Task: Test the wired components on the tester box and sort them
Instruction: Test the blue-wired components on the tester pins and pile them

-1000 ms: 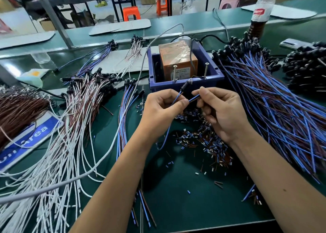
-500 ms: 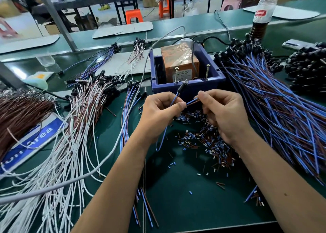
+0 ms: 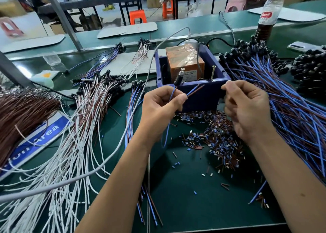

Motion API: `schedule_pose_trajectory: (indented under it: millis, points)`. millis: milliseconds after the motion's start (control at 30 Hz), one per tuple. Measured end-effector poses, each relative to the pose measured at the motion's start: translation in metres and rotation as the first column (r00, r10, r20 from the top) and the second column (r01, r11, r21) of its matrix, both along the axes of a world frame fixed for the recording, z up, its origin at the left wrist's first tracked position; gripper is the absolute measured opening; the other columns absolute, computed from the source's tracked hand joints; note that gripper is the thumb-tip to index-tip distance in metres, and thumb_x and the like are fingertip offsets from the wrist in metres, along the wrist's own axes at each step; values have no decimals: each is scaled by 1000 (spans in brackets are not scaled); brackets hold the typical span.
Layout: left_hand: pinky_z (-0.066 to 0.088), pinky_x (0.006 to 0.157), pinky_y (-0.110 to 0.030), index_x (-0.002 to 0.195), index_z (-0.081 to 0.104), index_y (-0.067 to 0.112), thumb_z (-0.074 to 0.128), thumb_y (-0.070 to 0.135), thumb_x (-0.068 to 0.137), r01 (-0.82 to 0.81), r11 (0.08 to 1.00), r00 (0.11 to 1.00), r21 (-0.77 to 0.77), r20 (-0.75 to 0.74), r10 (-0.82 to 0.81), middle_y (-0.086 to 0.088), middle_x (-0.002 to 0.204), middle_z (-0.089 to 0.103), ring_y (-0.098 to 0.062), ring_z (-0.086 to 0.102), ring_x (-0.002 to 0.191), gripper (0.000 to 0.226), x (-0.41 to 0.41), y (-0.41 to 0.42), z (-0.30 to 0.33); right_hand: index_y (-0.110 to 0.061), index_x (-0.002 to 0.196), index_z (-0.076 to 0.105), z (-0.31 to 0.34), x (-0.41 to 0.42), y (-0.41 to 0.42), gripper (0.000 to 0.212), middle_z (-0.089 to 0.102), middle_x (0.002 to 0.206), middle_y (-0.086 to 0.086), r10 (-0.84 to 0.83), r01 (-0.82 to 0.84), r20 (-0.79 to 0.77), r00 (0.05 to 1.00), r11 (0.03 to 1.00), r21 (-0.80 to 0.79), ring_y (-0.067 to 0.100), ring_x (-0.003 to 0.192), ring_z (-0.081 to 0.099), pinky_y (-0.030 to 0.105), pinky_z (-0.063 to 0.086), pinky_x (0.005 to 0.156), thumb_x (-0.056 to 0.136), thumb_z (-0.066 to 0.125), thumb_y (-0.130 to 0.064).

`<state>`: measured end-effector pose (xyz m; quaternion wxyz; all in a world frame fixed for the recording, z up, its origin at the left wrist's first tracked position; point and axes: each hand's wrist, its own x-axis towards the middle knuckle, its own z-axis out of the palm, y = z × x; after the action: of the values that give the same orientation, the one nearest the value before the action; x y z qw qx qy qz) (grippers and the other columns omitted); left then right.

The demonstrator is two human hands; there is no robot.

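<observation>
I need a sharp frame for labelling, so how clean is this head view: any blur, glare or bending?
Head view: left hand sharp, its grip on the wired component readable; right hand slightly motion-smeared; wide-angle lens bows the bench edge; glare on the tape-wrapped orange block; soft shadows under both forearms.

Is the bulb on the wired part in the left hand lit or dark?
Cannot tell. The bulb looks pale, perhaps glare; the left hand holds its bare ends off the screws.
</observation>
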<state>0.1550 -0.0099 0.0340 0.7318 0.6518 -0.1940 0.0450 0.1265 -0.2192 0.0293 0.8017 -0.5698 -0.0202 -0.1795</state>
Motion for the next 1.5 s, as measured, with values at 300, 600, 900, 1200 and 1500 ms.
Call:
schedule_pose_trajectory:
  millis: [300,600,900,1200,1500]
  points:
    - [51,66,-22,83,71,4,70,2,94,-82,997,988,11,130,80,-6,67,66,-12,61,63,11,-10,-24,-10,-16,90,80,-7,0,33,12,56,62,4,201,-201,-32,979,980,7,7,37,30,23,14,40,84,73,-24]
    - [55,68,-30,85,71,5,70,3,95,-94,995,985,41,146,87,-5,70,69,-15,65,66,11,-16,-28,-11,-19,90,81,-4,-3,34,15,47,58,6,210,-210,-41,977,978,-2,7,38,31,19,16,38,81,75,-29]
    - [57,61,-45,89,71,9,69,16,99,-384,916,866,117,389,314,3,76,72,-21,70,68,13,-21,-30,-11,-12,92,76,-5,-2,34,14,59,62,6,179,-179,29,983,984,9,8,38,37,16,28,35,91,71,-26]
    - [53,66,-19,98,70,8,69,13,98,-593,804,778,-42,227,585,6,70,74,-10,73,69,5,-15,-27,-8,-12,92,72,-6,2,24,7,74,77,12,-137,145,87,987,986,-84,12,36,42,19,32,35,97,74,-16]
    - [56,71,-23,94,73,13,69,14,99,-547,836,827,-51,125,549,3,73,77,-13,74,71,6,-14,-27,-9,-11,82,70,-4,2,28,16,71,67,7,-239,247,78,968,962,-119,11,36,45,19,35,37,98,71,-12]
